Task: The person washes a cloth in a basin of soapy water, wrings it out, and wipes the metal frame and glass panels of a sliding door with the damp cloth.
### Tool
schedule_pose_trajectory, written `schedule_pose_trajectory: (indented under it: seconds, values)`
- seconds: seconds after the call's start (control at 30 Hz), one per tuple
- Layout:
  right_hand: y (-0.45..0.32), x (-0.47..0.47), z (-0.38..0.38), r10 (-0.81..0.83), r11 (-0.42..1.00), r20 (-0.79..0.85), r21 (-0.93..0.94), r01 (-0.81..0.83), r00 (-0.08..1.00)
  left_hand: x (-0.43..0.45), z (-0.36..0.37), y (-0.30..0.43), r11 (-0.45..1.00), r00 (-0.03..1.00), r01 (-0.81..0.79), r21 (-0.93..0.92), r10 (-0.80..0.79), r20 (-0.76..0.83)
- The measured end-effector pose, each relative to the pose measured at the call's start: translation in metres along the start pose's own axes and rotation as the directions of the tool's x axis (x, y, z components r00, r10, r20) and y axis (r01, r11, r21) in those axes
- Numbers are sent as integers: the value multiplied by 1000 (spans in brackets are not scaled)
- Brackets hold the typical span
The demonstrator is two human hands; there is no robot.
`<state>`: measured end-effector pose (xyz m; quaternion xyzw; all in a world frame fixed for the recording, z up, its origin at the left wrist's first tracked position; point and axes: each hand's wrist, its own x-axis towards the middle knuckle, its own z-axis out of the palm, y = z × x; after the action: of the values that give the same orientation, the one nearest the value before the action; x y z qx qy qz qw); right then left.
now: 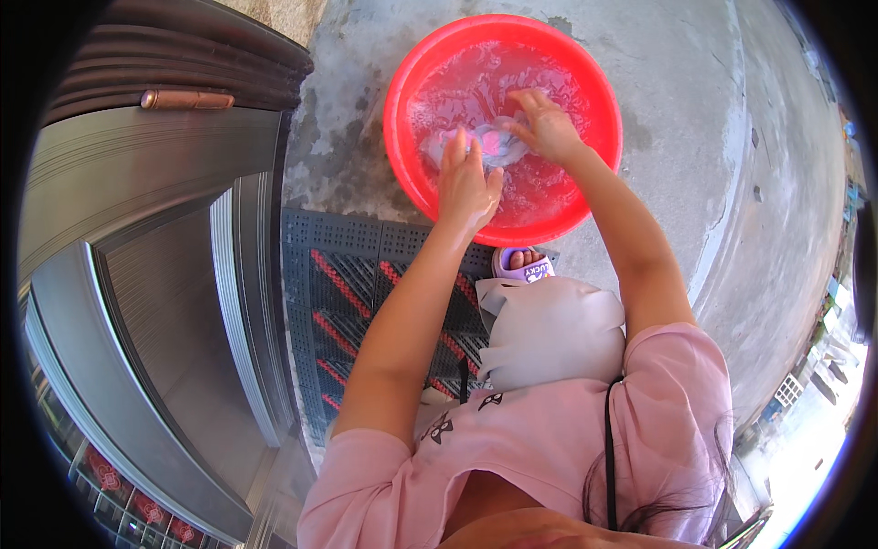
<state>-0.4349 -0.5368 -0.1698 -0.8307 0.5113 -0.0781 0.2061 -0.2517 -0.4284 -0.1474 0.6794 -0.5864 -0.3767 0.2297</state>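
A round red plastic basin (396,147) holds sudsy water (542,195). In the middle of it floats a wet, crumpled pale cloth (492,142) with a pink patch. My left hand (468,184) reaches over the basin's near side, fingers spread, its tips at the cloth's left part; whether they touch it I cannot tell. To the right, my right hand (547,127) is bent at the wrist, thumb and fingers apart, beside the cloth's right end. Neither hand grips anything that I can make out. Some of the cloth lies under water and behind my left fingers.
The basin stands on a concrete floor (658,103), its near rim by a black-and-red plastic mat (343,274). My foot in a purple slipper (507,264) is right below that rim. A metal door (164,309) with a copper-coloured hinge (188,100) borders the left side.
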Motion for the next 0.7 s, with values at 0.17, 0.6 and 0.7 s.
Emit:
schedule_pose_trajectory:
  seconds: [0.17,0.6,0.7]
  values:
    - [-19,22,1,342,939,220,-52,-339,914,9,-6,-7,571,869,492,-657,-376,323]
    - [-148,-30,-43,-512,698,-363,351,624,778,3,-14,9,155,989,139,-978,-79,128]
    - [-115,-11,-17,-93,856,-318,458,239,943,9,-4,15,-323,878,243,-915,-328,348]
